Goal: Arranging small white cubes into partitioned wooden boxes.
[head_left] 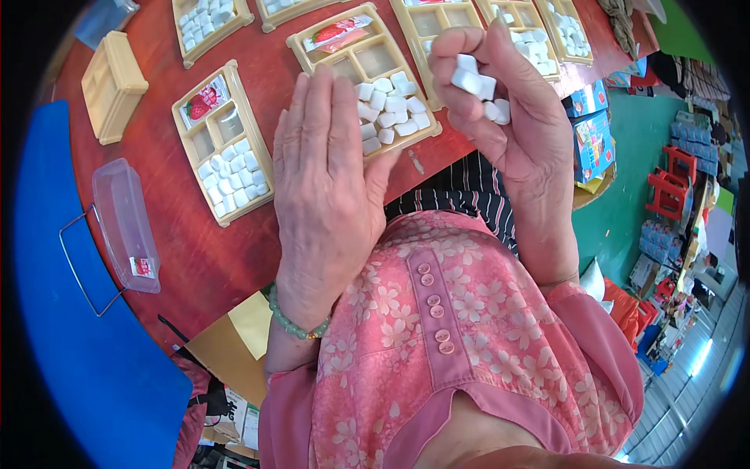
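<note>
My left hand (324, 164) lies flat with its fingers stretched out, over the left side of a beige compartment tray (433, 129). It holds nothing that I can see. Small white marshmallows (394, 105) fill that tray's large near compartment, and a red strawberry-print sachet (337, 33) rests in its far one. Raised to the right of this tray, my right hand (523, 102) is curled around several loose white marshmallows (467, 81), some showing between thumb and fingers. Left of my left hand stands another tray (267, 197) with marshmallows and a similar sachet (205, 102).
More beige trays (205, 31) line the far side of the red table (176, 250). At the left are stacked trays (117, 86) and a clear plastic box (125, 223) holding a small sachet. A blue surface (86, 328) borders the table; boxes (592, 144) stand at the right.
</note>
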The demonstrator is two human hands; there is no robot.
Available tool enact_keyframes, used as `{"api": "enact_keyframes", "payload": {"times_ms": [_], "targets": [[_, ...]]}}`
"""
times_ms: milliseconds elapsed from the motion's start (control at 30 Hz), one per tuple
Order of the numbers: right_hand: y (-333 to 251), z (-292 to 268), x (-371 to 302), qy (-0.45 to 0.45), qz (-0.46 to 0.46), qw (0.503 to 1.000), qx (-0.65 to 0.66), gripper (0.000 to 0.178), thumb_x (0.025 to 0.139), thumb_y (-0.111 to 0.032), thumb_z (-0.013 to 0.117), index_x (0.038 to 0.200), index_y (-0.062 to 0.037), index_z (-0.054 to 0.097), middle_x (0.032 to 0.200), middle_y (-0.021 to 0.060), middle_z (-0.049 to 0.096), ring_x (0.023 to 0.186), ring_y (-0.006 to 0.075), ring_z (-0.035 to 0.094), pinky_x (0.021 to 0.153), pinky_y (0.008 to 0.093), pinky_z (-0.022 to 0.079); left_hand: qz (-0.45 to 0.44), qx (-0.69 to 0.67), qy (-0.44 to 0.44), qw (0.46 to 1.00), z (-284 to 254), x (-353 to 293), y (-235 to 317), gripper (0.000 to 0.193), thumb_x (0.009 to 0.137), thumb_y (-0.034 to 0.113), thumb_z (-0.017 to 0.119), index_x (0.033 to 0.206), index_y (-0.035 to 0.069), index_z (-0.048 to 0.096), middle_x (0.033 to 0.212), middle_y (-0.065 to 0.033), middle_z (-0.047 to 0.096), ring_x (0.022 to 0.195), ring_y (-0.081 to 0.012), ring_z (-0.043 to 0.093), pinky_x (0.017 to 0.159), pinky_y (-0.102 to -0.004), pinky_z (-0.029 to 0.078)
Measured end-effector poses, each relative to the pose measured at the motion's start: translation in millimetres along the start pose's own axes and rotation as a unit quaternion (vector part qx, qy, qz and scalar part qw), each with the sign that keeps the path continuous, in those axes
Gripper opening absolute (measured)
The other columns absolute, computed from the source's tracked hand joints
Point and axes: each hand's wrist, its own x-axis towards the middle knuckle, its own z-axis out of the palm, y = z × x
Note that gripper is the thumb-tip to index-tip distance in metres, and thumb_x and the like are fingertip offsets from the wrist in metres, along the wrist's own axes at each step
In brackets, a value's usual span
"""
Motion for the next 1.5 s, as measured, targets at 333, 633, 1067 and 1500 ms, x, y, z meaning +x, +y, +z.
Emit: {"api": "enact_keyframes", "payload": {"times_ms": [333,633,1067,1500], "targets": [[-7,4,-6,0.035,-0.021,0.963,-0.268,0.022,0.095,-0.007,0.068,0.115,0.0022,0.068,0.084,0.0033,0.066,0.063,0.0010,0.051,0.044,0.0141,0.035,-0.003,0.092,-0.082,0.992,2,4,5,0.063,0.094,0.030,0.066,0.147,0.002,0.047,0.155,-0.0115,0.045,0.146,-0.0306,0.038,0.119,-0.0540,0.026],[12,-7,-9,0.028,-0.222,0.763,-0.606,0.010,0.089,-0.004,0.074,0.098,-0.0012,0.072,0.082,0.0008,0.064,0.077,0.0118,0.061,0.071,0.0258,0.047,0.025,0.098,-0.103,0.989,8,2,1,0.058,0.092,0.028,0.067,0.145,0.009,0.053,0.155,-0.0061,0.046,0.145,-0.0273,0.040,0.119,-0.0569,0.025],[21,-3,-10,0.013,-0.243,0.681,-0.691,0.011,0.086,-0.001,0.073,0.096,-0.0007,0.070,0.086,0.0109,0.064,0.078,0.0255,0.067,0.069,0.0336,0.052,0.029,0.125,-0.134,0.983,7,6,-2,0.061,0.096,0.032,0.062,0.148,0.005,0.046,0.160,-0.0087,0.038,0.147,-0.0280,0.036,0.119,-0.0585,0.026],[23,3,-9,0.039,-0.271,0.675,-0.685,0.017,0.086,-0.003,0.074,0.103,0.0008,0.071,0.084,0.0110,0.064,0.076,0.0260,0.066,0.069,0.0347,0.051,0.047,0.049,-0.140,0.988,6,2,-4,0.062,0.095,0.033,0.062,0.148,0.004,0.047,0.158,-0.0121,0.041,0.147,-0.0299,0.038,0.119,-0.0550,0.028]]}}
